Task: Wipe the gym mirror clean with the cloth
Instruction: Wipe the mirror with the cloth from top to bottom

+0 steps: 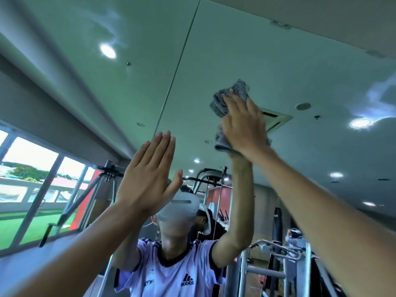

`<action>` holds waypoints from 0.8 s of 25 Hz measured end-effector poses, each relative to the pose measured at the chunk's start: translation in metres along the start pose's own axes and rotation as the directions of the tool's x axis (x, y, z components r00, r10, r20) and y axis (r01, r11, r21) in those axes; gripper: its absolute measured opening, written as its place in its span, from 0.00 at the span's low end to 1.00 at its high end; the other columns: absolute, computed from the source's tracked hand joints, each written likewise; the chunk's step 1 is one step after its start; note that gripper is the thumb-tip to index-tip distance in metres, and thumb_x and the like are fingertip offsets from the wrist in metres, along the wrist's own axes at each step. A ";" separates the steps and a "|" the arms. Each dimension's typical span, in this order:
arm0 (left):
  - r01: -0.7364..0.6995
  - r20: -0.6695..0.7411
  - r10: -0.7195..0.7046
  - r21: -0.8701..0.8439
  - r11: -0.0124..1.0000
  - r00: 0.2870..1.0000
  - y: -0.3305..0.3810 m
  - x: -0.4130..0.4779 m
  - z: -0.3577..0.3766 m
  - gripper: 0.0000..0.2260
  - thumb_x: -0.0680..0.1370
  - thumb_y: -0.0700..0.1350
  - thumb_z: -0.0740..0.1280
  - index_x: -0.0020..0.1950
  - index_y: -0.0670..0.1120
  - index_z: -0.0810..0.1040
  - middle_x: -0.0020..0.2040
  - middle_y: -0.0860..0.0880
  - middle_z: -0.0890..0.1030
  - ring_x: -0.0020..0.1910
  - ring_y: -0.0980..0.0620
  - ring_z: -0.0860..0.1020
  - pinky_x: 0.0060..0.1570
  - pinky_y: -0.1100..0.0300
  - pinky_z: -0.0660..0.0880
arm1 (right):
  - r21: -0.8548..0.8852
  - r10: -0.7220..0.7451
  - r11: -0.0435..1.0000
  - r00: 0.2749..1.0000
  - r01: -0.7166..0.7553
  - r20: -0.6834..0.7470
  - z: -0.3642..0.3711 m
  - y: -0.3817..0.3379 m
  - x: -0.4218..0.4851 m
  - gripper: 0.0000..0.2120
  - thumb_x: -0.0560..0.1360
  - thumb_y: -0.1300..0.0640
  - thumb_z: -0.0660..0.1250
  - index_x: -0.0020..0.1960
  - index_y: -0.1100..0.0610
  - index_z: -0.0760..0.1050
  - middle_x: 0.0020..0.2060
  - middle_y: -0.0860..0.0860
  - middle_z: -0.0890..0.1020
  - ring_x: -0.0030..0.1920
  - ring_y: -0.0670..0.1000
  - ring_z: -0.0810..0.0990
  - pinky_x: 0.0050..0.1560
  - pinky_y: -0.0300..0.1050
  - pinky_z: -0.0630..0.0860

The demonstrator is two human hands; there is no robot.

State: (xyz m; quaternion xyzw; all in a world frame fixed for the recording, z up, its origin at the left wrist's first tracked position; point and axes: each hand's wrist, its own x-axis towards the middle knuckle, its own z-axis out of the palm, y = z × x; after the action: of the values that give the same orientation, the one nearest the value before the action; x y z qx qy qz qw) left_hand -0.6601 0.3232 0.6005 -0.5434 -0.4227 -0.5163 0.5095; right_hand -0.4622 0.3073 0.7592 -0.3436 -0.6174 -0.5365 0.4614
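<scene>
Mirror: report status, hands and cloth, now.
Left hand flat, open, at the mirror. Right hand presses grey cloth to it, high up. Smears far right. Nothing blocking.

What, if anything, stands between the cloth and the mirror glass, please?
Nothing visible does: the right hand presses the cloth on the mirror, and the left hand is held flat lower left, apart from it.

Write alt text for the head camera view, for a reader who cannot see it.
A person's right hand presses a grey cloth high on a gym mirror, while the left hand is raised flat, fingers straight. Gym machines show in the reflection.
</scene>
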 end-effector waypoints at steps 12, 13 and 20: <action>0.000 0.012 0.000 0.023 1.000 1.000 -0.004 -0.027 -0.001 0.28 0.83 0.52 0.46 0.80 0.38 0.57 0.80 0.41 0.57 0.80 0.46 0.52 0.78 0.48 0.52 | 0.042 -0.110 0.993 0.994 0.109 0.012 0.002 -0.017 -0.049 0.27 0.79 0.51 0.49 0.78 0.54 0.62 0.77 0.51 0.64 0.75 0.58 0.62 0.76 0.62 0.57; -0.008 0.011 0.008 0.021 1.000 1.000 -0.005 -0.028 -0.002 0.28 0.83 0.51 0.46 0.79 0.38 0.57 0.80 0.41 0.57 0.80 0.46 0.53 0.78 0.47 0.52 | 0.055 -0.212 0.976 0.977 0.210 0.037 0.004 -0.029 -0.072 0.28 0.78 0.52 0.49 0.78 0.54 0.62 0.77 0.52 0.63 0.76 0.58 0.61 0.76 0.60 0.55; 0.007 -0.016 -0.007 0.013 1.000 1.000 -0.001 -0.056 -0.005 0.27 0.84 0.50 0.46 0.79 0.37 0.59 0.79 0.40 0.59 0.80 0.45 0.55 0.77 0.44 0.54 | -0.014 -0.735 0.668 0.663 0.744 0.144 -0.020 0.064 -0.076 0.26 0.75 0.57 0.56 0.73 0.52 0.68 0.73 0.53 0.70 0.72 0.59 0.68 0.71 0.61 0.66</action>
State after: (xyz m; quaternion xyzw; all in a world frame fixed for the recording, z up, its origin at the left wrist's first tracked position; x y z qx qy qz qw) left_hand -0.6677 0.3220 0.5451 -0.5342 -0.4240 -0.5196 0.5146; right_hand -0.3734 0.3054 0.7095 -0.1132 -0.7118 -0.6765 0.1514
